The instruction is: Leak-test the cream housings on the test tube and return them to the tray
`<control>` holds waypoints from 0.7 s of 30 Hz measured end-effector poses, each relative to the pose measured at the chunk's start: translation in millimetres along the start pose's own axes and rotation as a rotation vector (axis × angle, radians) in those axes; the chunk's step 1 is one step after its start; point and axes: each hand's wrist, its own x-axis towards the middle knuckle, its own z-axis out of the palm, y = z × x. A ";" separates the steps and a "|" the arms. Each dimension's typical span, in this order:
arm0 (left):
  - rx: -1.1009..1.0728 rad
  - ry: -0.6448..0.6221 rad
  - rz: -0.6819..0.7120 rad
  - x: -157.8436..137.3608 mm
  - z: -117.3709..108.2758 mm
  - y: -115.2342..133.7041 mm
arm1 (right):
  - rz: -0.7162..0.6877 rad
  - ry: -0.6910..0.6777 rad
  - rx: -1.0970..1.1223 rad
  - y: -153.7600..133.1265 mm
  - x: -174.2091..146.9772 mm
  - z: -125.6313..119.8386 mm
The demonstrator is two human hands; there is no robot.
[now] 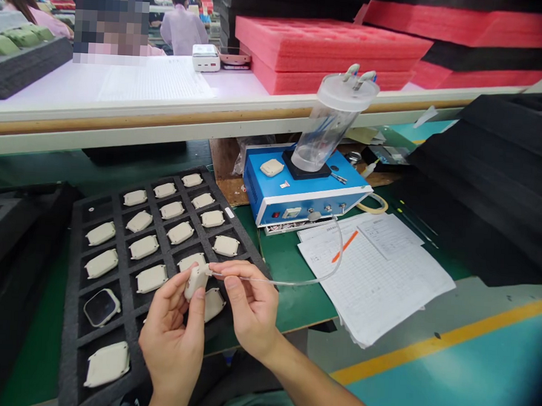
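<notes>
Between the thumb and fingers of my left hand (175, 337) is a cream watch case (196, 281), tilted on its edge. My right hand (252, 305) pinches the end of a thin clear tube (294, 283) against the case's upper edge. From there the tube curves up to the front of a blue control box (305, 196). Both hands are over a black foam tray (126, 325), whose compartments hold several more cream cases (152, 278). One piece in the tray, a watch case with a dark glass face (102, 308), lies face up.
A clear cylinder (318, 130) with tube fittings stands on the box beside a cream case (271, 167). Papers (371, 281) with an orange pen (344, 247) lie at right. Black foam stacks (490, 178) flank the bench. Pink foam trays (324, 45) sit on the shelf; people are behind.
</notes>
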 end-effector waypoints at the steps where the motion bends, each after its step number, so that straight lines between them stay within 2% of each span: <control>1: 0.001 0.000 0.004 0.0 0.1 -0.1 | 0.000 0.000 0.001 0.1 0.0 0.1; 21: -0.007 -0.026 -0.002 0.1 -1.8 -3.1 | 0.006 0.002 -0.015 1.1 -2.8 -0.3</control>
